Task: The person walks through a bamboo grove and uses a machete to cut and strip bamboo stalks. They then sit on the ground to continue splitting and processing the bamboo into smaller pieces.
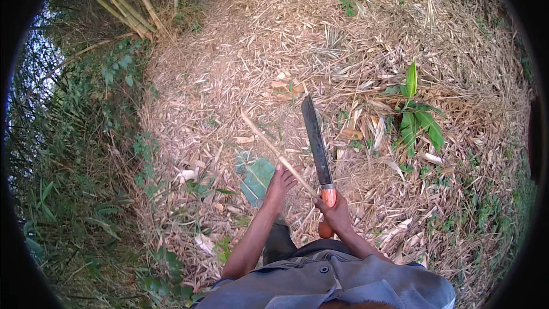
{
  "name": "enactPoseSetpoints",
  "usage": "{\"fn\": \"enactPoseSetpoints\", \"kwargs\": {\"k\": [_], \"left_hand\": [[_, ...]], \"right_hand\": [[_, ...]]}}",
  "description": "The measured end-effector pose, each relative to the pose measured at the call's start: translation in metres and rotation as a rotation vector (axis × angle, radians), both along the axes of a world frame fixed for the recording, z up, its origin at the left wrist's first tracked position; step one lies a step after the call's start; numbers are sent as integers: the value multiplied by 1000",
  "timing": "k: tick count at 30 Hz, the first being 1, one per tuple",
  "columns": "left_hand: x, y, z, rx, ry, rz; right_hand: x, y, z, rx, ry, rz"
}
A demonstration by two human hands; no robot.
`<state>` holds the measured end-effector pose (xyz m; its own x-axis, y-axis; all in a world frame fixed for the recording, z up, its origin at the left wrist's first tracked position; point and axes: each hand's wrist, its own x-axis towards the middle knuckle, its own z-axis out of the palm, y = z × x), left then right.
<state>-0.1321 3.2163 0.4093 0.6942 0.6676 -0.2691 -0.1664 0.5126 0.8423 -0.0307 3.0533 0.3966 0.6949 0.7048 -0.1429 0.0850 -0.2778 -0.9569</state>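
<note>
My right hand (336, 213) is closed round the orange handle of a machete (317, 140), whose long dark blade points up and away from me. The near end of a thin pale stick (269, 144) meets the same hand at the thumb, beside the handle. From there the stick slants away to the far left. My left hand (277, 187) is at the stick's middle with its fingers stretched out and apart; whether it touches the stick I cannot tell. A round orange knob (326, 230) shows below my right hand.
Dry leaves and chips cover the ground. A large green leaf (257, 180) lies beyond my left hand. At the right grows a young broad-leaved plant (416, 117). Bamboo stems (128, 3) rise at the far left, above dense green brush (80, 154). Cut wood pieces (287, 88) lie ahead.
</note>
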Motion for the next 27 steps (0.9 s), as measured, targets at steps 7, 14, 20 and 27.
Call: {"fn": "enactPoseSetpoints", "kwargs": {"k": [7,14,20,27], "left_hand": [[24,187,28,-351,-311,170],[34,341,94,-258,-382,339],[57,447,98,-250,-453,304],[112,588,38,-329,-339,301]], "right_hand": [[-14,198,27,-85,64,-65],[-23,359,80,14,-68,-51],[-8,466,98,121,29,-42],[41,614,46,47,49,-107]]}}
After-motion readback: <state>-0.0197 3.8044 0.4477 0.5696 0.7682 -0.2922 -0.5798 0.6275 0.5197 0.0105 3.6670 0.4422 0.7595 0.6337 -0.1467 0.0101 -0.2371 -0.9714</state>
